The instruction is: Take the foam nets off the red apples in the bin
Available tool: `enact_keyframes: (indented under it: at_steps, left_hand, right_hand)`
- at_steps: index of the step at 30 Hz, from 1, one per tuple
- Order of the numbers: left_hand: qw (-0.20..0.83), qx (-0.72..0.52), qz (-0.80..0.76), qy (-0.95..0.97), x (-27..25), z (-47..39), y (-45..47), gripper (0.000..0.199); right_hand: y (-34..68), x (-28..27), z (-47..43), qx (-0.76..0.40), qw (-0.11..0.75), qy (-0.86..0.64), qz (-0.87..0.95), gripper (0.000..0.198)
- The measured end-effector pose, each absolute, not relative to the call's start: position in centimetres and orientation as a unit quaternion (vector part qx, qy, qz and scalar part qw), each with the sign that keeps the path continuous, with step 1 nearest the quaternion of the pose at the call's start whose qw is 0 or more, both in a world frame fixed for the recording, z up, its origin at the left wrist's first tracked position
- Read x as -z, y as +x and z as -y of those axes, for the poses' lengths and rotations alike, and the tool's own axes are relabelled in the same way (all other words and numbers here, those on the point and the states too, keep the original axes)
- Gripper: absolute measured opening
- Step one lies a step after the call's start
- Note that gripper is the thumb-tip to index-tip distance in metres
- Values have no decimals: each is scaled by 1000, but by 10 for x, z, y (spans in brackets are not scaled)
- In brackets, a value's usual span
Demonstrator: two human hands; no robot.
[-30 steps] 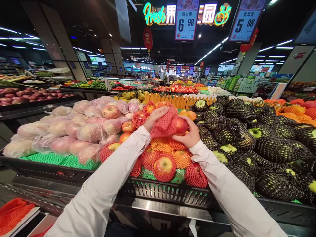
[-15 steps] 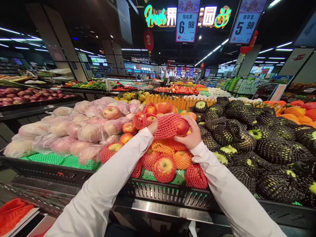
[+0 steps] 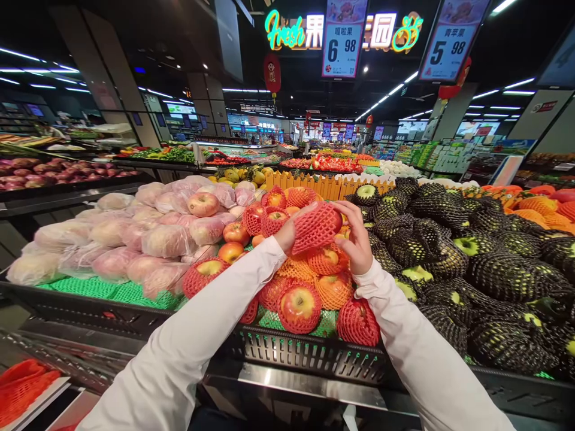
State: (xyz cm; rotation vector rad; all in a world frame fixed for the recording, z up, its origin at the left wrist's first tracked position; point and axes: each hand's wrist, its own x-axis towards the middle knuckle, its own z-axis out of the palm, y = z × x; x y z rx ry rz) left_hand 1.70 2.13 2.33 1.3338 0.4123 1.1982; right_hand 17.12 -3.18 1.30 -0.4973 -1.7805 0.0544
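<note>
In the head view a red foam fruit net (image 3: pixel 317 227) is held above the pile, with an apple (image 3: pixel 338 220) almost wholly inside it. My left hand (image 3: pixel 287 233) is closed round the net's left side, its fingers mostly hidden behind the mesh. My right hand (image 3: pixel 357 236) is curved about the net's right end, index finger at the top edge and thumb below, at the end of the apple. Beneath them lie several apples in red and orange nets, among them a red-netted apple (image 3: pixel 299 306) at the front.
A black crate (image 3: pixel 309 353) edges the apples at the front. Bagged pale pink fruit (image 3: pixel 166 239) is heaped to the left, green apples in black nets (image 3: pixel 417 272) to the right. An orange picket fence (image 3: pixel 305 184) stands behind. Price signs (image 3: pixel 345 39) hang overhead.
The apple has gone deeper into the red net, so less of it shows. My right hand has shifted slightly right, its fingers more spread; the net has moved a little right.
</note>
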Motion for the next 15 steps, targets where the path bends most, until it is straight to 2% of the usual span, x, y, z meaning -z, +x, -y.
enact_keyframes:
  at_steps: [3,8,10,13,15]
  left_hand:
    - [649,-531,-173,517,-22,-19,17,66]
    - [628,-548,-191,518,-20,-21,15,64]
    - [639,-548,-168,513,-20,-22,15,59]
    - [640,-552,-144,514,-20,-24,15,55]
    - [625,-566,-157,514,-20,-26,14,57]
  right_hand:
    - [171,-15,33,-7,627,-253,737,47]
    - [172,-13,25,20,655,-297,694,39]
    - [172,-12,24,-43,664,-289,689,40]
    - [171,-12,24,-229,659,-253,671,50]
    - [171,-12,24,-333,626,-248,661,60]
